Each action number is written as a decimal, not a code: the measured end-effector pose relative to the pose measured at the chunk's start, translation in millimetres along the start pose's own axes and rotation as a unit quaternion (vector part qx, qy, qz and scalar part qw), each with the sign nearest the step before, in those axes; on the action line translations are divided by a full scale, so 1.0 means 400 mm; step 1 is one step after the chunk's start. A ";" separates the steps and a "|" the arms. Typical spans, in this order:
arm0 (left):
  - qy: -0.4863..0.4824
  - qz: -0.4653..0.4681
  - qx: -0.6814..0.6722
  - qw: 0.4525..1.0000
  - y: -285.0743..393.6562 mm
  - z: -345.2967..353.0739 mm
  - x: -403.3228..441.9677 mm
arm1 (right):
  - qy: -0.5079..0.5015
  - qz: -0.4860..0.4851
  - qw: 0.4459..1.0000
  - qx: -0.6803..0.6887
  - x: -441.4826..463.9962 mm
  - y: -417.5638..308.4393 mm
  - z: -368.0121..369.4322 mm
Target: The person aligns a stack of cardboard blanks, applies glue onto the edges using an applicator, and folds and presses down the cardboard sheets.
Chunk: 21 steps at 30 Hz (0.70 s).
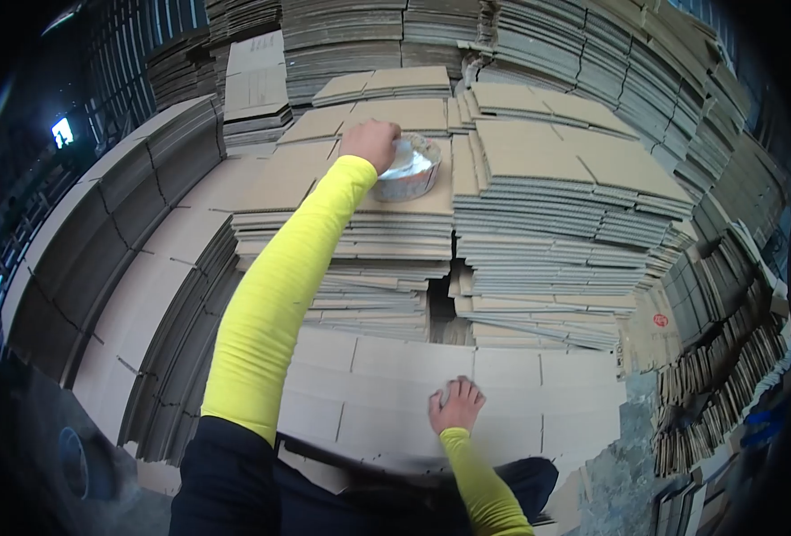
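Note:
My left hand, in a yellow sleeve, reaches far forward to a round, pale tub with a whitish, shiny inside. Its fingers are curled closed at the tub's left rim; what they hold, if anything, is hidden. The tub stands on a stack of flat brown cardboard. Closer to me, my right hand rests on a wide, pale cardboard sheet with slots cut in it. The right fingers are slightly bent and apart, pointing away from me, with nothing visible in them.
A second stack of slotted cardboard stands right of the tub, across a narrow gap. Bent cardboard bundles curve along the left. Tall cardboard piles line the back. Upright bundled pieces sit at the right, by grey floor.

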State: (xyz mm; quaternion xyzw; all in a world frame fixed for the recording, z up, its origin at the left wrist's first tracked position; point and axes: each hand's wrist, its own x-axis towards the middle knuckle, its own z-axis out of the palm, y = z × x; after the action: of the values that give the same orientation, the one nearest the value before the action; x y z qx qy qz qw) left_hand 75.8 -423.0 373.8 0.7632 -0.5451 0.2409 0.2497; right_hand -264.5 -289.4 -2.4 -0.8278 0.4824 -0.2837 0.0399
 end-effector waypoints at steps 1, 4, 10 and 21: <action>-0.023 -0.003 0.028 0.999 -0.002 0.023 0.018 | 0.006 -0.002 1.000 -0.004 0.005 0.001 -0.001; -0.073 -0.005 0.057 0.996 0.005 0.044 0.053 | -0.004 0.005 1.000 0.000 -0.001 0.002 -0.006; -0.074 0.001 0.092 0.993 0.012 0.047 0.075 | -0.003 -0.001 1.000 -0.007 0.003 0.004 -0.002; -0.054 -0.019 0.130 0.990 -0.006 0.103 0.086 | -0.014 0.006 1.000 -0.001 0.003 0.004 0.000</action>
State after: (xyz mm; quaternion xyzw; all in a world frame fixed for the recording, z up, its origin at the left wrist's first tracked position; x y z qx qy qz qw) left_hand 92.0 -473.4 364.4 0.8113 -0.5072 0.2635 0.1229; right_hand -265.2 -291.2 -2.5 -0.8289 0.4867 -0.2715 0.0478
